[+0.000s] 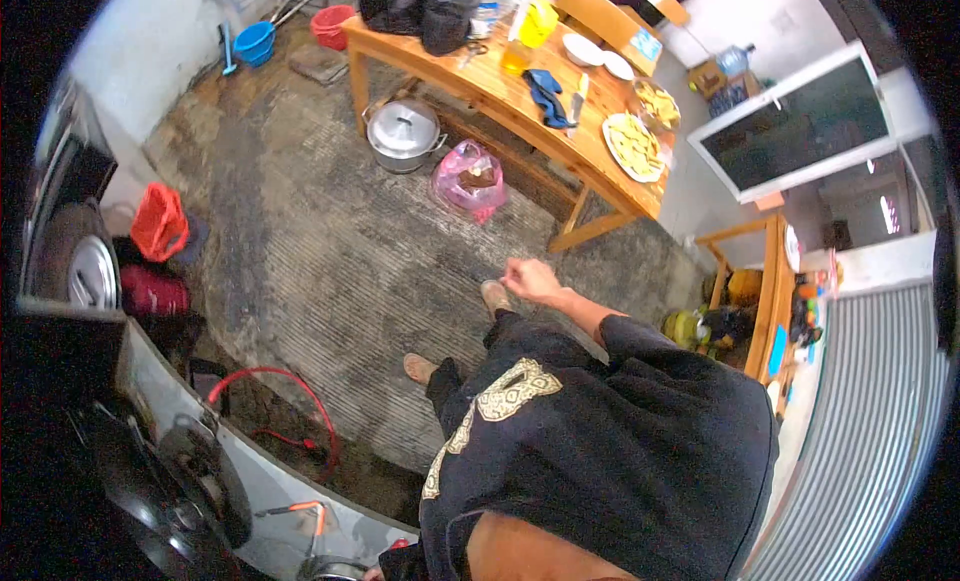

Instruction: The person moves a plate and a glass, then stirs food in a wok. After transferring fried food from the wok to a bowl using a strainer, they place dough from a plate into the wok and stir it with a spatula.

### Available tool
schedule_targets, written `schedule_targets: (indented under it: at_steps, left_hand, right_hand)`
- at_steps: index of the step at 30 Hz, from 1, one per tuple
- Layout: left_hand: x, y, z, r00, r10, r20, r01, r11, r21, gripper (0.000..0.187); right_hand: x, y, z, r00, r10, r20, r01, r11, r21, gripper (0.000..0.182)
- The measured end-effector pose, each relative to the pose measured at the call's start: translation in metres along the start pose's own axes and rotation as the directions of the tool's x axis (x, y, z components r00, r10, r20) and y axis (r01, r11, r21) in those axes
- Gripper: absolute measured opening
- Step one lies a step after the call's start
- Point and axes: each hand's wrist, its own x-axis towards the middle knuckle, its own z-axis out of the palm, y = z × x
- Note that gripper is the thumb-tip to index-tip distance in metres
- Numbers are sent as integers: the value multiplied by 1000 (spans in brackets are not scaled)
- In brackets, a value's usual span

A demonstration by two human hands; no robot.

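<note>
My right hand (530, 279) is held out over the floor near my feet, its fingers curled in, and nothing shows in it. At the bottom edge, only a small part of my left hand (373, 573) shows below a dark sleeve, beside a metal pan (335, 569) on the grey counter (265, 481). Its fingers are cut off by the frame. Beyond my right hand, a pink plastic bag (470, 186) and a lidded silver pot (402, 131) rest on the floor by the wooden table (480, 86).
The table carries a plate of yellow slices (634, 147), a knife (578, 99), a blue cloth (546, 97) and white bowls (583, 50). A red hose (320, 406) curves beside the counter. A smaller wooden table (770, 291) stands right; a red bag (160, 223) lies left.
</note>
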Motion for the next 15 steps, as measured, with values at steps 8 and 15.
schedule_targets:
  at_steps: [8, 15]
  left_hand:
    - [-79, 224, -10, 824, 334, -458, -353, 934, 48, 47]
    - [-415, 434, -7, 277, 903, -328, -961, 259, -98, 57]
  right_hand:
    - [-48, 211, -80, 808, 454, -376, -395, 891, 225, 24]
    - [-39, 432, -137, 561, 707, -430, -428, 693, 580, 16]
